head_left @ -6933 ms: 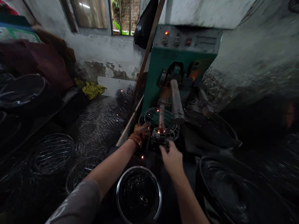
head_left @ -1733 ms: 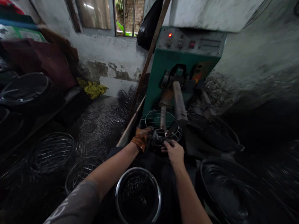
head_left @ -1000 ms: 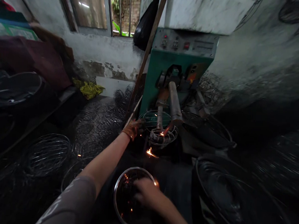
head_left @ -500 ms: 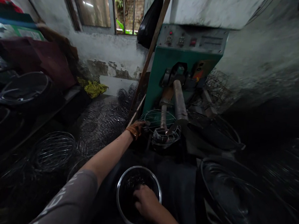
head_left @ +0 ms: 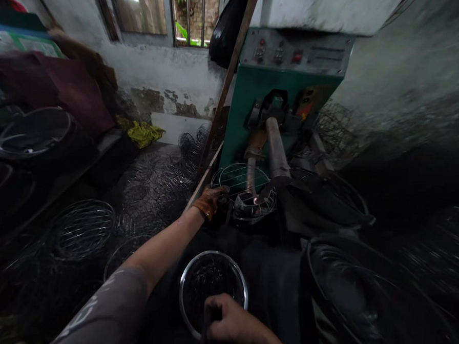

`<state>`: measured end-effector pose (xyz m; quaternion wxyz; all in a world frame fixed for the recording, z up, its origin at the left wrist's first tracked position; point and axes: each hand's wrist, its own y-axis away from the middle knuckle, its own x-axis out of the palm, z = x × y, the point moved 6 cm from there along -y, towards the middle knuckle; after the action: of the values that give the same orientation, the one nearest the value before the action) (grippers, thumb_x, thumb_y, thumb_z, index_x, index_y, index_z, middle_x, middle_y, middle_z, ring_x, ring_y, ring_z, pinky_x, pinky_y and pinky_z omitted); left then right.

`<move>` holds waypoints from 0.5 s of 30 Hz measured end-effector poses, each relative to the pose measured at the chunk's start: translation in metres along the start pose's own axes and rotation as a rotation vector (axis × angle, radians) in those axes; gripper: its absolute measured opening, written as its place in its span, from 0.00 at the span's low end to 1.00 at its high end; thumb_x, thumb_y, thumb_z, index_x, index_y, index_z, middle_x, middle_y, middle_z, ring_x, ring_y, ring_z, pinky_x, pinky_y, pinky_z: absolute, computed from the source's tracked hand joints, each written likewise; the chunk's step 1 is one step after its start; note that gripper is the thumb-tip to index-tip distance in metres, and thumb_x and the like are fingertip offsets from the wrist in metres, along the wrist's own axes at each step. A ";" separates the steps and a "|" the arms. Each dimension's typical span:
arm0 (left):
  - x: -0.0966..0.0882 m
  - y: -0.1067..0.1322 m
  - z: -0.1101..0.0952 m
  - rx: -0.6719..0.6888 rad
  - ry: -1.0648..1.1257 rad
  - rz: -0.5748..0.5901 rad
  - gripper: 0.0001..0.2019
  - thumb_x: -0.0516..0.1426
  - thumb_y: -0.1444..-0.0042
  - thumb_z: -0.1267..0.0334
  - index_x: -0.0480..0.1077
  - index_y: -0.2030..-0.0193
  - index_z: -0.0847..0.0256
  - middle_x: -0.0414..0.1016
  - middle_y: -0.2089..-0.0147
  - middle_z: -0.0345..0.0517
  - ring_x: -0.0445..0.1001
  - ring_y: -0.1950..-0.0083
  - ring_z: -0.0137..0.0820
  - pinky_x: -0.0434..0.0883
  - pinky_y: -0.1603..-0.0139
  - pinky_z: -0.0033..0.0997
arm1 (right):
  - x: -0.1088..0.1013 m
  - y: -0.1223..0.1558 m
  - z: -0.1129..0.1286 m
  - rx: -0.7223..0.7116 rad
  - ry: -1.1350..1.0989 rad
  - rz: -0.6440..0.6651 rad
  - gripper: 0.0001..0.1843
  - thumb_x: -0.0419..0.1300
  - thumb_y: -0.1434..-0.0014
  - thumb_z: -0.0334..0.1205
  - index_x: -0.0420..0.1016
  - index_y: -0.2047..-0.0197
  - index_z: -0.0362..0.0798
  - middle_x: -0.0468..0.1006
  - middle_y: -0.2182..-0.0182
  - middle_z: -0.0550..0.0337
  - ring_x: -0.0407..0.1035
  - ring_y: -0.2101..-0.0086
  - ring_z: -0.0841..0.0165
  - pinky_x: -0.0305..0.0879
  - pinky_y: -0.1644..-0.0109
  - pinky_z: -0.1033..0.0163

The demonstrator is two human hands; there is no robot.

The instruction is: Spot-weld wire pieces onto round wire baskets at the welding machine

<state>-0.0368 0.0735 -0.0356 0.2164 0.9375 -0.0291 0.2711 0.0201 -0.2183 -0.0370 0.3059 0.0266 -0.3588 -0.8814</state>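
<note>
My left hand, in a brown work glove, reaches forward and is closed at the left edge of a round wire rack. The rack sits at the metal arms of a green machine, beside the lower arm's tip. Below that tip is a wire basket-like part, partly in shadow. My bare right hand is over the near right side of a metal-rimmed bowl. Its fingers are curled with something dark between them, too dim to name. Small dark wire pieces lie inside the bowl.
Wire racks and a tangle of wire rings cover the floor at left. A wooden bar leans by the machine. To the right stands a large dark basin. A yellow cloth lies near the wall.
My right hand has drawn back from inside the bowl toward its near rim, fingers curled. My left hand stays at the wire rack. The view has shifted slightly.
</note>
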 end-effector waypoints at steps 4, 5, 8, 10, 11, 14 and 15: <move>-0.001 0.003 0.002 0.044 -0.008 -0.050 0.24 0.73 0.60 0.71 0.73 0.56 0.59 0.75 0.69 0.39 0.74 0.70 0.27 0.72 0.68 0.25 | 0.007 0.005 -0.013 0.049 -0.079 0.039 0.16 0.70 0.65 0.36 0.73 0.69 0.48 0.72 0.78 0.71 0.65 0.74 0.73 0.59 0.70 0.70; -0.002 0.006 0.001 0.061 -0.009 -0.063 0.26 0.74 0.61 0.71 0.72 0.54 0.59 0.76 0.68 0.39 0.75 0.70 0.27 0.73 0.67 0.25 | 0.006 0.006 -0.015 0.046 -0.079 0.057 0.17 0.71 0.65 0.37 0.74 0.69 0.48 0.73 0.77 0.71 0.65 0.74 0.73 0.59 0.70 0.70; 0.000 0.016 -0.002 0.073 -0.015 -0.083 0.26 0.74 0.59 0.69 0.73 0.52 0.59 0.76 0.68 0.40 0.76 0.70 0.27 0.73 0.66 0.26 | 0.002 0.008 -0.020 0.031 -0.056 0.076 0.15 0.73 0.66 0.39 0.76 0.72 0.47 0.73 0.77 0.69 0.64 0.73 0.74 0.59 0.69 0.69; 0.002 0.023 -0.002 0.057 -0.024 -0.103 0.27 0.73 0.58 0.66 0.72 0.50 0.59 0.76 0.68 0.41 0.76 0.70 0.28 0.74 0.65 0.28 | -0.002 0.007 -0.024 0.029 -0.059 0.049 0.13 0.71 0.63 0.41 0.76 0.72 0.46 0.73 0.77 0.68 0.64 0.75 0.74 0.59 0.69 0.69; 0.003 0.025 -0.001 0.055 -0.027 -0.116 0.29 0.74 0.59 0.66 0.71 0.48 0.58 0.77 0.67 0.41 0.77 0.69 0.29 0.74 0.65 0.29 | -0.004 0.006 -0.026 0.030 -0.064 0.028 0.13 0.70 0.61 0.42 0.76 0.71 0.46 0.72 0.78 0.68 0.64 0.76 0.74 0.59 0.70 0.68; 0.003 0.031 0.002 0.061 0.003 -0.119 0.34 0.74 0.61 0.64 0.68 0.45 0.56 0.78 0.63 0.42 0.79 0.66 0.32 0.75 0.63 0.32 | -0.008 0.003 -0.031 0.019 -0.105 -0.062 0.18 0.66 0.56 0.49 0.75 0.64 0.47 0.74 0.77 0.67 0.64 0.78 0.73 0.57 0.74 0.68; 0.004 0.032 0.002 0.065 0.019 -0.098 0.35 0.73 0.61 0.65 0.68 0.45 0.56 0.79 0.63 0.42 0.79 0.65 0.32 0.75 0.62 0.32 | -0.007 0.002 -0.032 0.017 -0.123 -0.075 0.20 0.65 0.56 0.50 0.75 0.61 0.47 0.75 0.76 0.66 0.65 0.78 0.73 0.57 0.75 0.69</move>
<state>-0.0382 0.0434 -0.0228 0.1993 0.9416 0.0279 0.2699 0.0355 -0.2350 -0.0607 0.2497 -0.0115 -0.3833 -0.8892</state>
